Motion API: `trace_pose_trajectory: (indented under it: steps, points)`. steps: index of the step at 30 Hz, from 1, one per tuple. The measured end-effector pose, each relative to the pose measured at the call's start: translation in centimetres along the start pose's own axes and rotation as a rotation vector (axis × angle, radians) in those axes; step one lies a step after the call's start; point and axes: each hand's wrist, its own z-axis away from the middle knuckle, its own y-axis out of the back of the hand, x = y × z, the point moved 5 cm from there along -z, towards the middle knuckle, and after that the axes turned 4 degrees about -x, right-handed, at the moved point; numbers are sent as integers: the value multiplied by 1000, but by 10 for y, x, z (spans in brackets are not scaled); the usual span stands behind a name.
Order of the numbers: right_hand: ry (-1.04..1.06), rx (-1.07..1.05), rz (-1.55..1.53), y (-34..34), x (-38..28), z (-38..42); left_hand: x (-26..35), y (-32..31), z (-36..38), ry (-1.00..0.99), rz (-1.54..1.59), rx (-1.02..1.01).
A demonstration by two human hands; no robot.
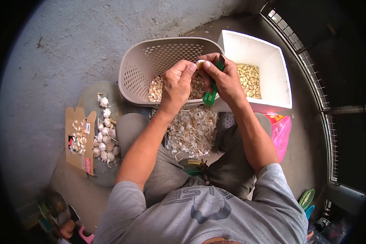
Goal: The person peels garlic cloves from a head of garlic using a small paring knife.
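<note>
Above the near rim of the basket, my left hand (177, 84) pinches a garlic clove (200, 64) between thumb and fingertips. Against its other side press the thumb and finger of my right hand (228, 81). That same hand is closed around a green utility knife (210, 97), its dark blade end pointing up and away from me. Loose unpeeled garlic cloves (155, 90) lie inside the beige perforated basket (131, 77) under my hands. Yellowish peeled cloves (250, 81) fill the bottom of the white foam box (268, 51) to the right.
Papery garlic skins (191, 132) are heaped on the floor between my knees. Whole garlic bulbs (106, 140) lie at my left beside a cardboard piece (75, 158) bearing more cloves. A pink bag (281, 136) sits by my right knee. A wall (77, 44) rises behind the basket.
</note>
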Motion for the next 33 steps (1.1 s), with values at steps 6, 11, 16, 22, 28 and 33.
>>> trace_pose_trajectory:
  steps: [6, 11, 16, 22, 28, 33]
  points:
    - [0, 55, 77, 5, -1, -2, 8, -9, 5, -163, -204, -17]
    - [1, 126, 34, 8, 0, -1, 15, -12, 6, -159, -187, -18]
    - [-3, 110, 67, 3, 2, -1, 9, -8, 5, -239, -261, 29]
    - [-26, 69, 81, 0, 3, 0, 9, -5, 7, -77, -98, -13]
    - [-102, -34, -94, 8, 6, -2, 8, -6, 7, -47, -19, -66]
    - [-155, -140, -182, 14, 6, 1, 7, -7, 9, -34, 26, -94]
